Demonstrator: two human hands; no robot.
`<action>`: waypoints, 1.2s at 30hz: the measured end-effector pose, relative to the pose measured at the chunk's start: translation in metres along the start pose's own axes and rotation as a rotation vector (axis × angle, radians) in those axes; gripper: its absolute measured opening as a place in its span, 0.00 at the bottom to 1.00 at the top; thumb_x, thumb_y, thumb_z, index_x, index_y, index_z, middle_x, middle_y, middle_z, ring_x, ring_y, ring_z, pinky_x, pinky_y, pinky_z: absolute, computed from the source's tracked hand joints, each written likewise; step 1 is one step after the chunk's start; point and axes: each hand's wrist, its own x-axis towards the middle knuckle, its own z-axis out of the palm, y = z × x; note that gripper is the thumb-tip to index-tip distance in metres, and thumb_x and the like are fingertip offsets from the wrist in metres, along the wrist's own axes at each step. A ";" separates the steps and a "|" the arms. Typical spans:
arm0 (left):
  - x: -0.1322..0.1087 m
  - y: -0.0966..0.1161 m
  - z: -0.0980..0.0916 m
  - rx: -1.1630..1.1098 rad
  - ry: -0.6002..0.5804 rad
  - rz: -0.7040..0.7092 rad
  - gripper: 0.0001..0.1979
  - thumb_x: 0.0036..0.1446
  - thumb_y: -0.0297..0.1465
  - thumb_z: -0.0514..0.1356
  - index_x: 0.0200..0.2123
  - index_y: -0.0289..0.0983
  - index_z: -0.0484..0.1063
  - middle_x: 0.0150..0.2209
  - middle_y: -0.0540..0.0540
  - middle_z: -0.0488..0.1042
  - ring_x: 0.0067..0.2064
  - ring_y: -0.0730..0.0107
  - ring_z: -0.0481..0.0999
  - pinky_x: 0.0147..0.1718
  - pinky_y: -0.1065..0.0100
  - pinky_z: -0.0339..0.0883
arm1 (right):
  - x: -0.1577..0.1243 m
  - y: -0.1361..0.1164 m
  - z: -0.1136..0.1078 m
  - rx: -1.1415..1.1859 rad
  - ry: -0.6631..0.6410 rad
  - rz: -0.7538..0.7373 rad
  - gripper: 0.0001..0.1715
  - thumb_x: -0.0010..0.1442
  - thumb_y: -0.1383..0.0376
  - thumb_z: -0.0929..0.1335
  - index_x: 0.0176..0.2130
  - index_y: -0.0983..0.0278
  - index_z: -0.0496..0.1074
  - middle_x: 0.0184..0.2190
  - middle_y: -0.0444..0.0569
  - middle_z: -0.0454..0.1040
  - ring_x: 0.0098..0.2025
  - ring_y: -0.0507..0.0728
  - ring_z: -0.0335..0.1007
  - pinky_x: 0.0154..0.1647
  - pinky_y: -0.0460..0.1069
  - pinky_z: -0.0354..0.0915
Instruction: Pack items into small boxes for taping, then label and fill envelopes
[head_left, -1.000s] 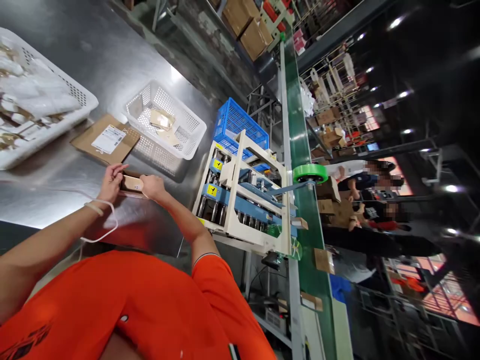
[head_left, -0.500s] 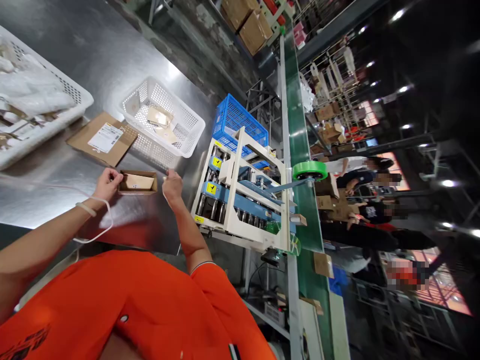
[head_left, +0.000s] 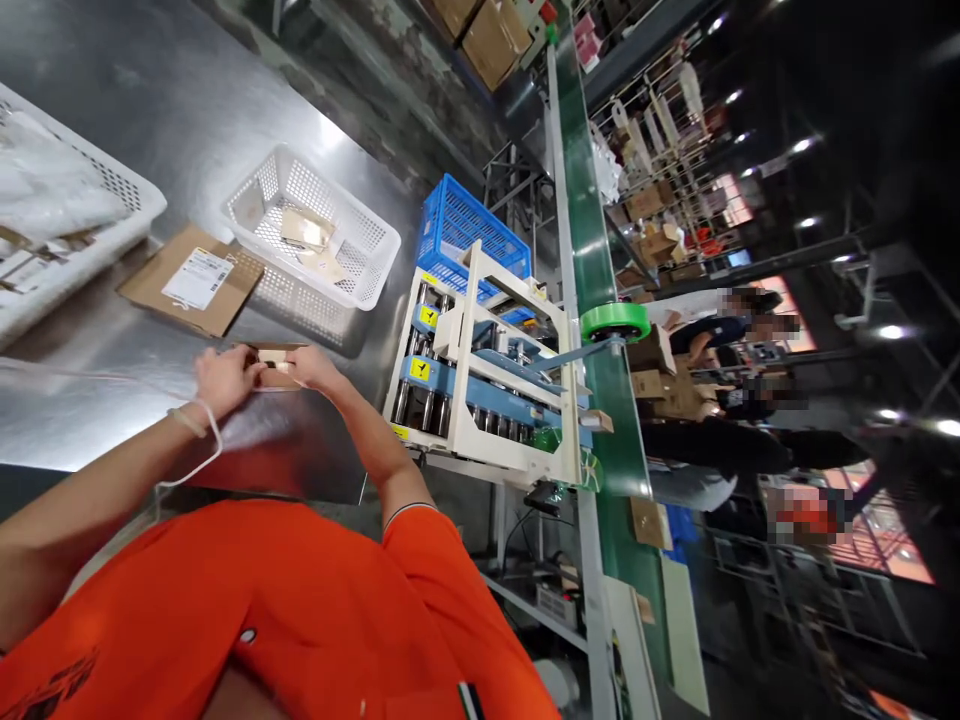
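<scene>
No wording is legible; the white shipping label (head_left: 196, 279) on the cardboard sheet (head_left: 150, 285), upper left, is too small to read; yellow stickers (head_left: 428, 315) on the carton sealer, centre, show black marks; the print (head_left: 52, 690) on the orange shirt, lower left, is unreadable.

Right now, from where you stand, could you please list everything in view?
small cardboard box: one, brown, between the hands
steel table: one, silver, under the hands
crate of white bags: one, white, table's far left
mesh crate: one, white, on the table, holding cardboard pieces
labelled cardboard sheet: one, brown, on the table
blue crate: one, blue, behind the machine
carton sealing machine: one, cream and blue, beside the table
conveyor belt: one, green, beyond the machine
tape roll: one, green, above the conveyor
co-workers: at least two, beyond the conveyor
left hand: one, on the box
right hand: one, on the box
shirt: one, orange, on the person
</scene>
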 end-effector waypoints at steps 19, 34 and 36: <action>0.005 -0.019 0.010 0.434 -0.041 0.472 0.48 0.72 0.49 0.60 0.76 0.12 0.62 0.79 0.08 0.53 0.85 0.24 0.49 0.80 0.27 0.34 | -0.025 0.042 0.086 -0.320 0.106 -0.171 0.66 0.69 0.46 0.81 0.85 0.70 0.53 0.86 0.74 0.42 0.88 0.77 0.43 0.84 0.66 0.57; 0.059 0.014 0.053 0.504 -0.017 0.531 0.52 0.62 0.44 0.61 0.80 0.17 0.57 0.74 0.10 0.64 0.81 0.18 0.55 0.77 0.29 0.52 | -0.042 0.154 0.122 0.013 0.400 0.343 0.54 0.69 0.49 0.81 0.79 0.72 0.66 0.80 0.74 0.61 0.80 0.71 0.64 0.76 0.65 0.70; 0.083 0.058 0.079 0.523 -0.043 0.574 0.51 0.63 0.43 0.62 0.77 0.11 0.57 0.74 0.07 0.62 0.80 0.16 0.56 0.77 0.29 0.53 | -0.051 0.176 0.139 0.022 0.464 0.482 0.44 0.71 0.52 0.79 0.75 0.70 0.72 0.77 0.73 0.68 0.77 0.72 0.68 0.73 0.67 0.72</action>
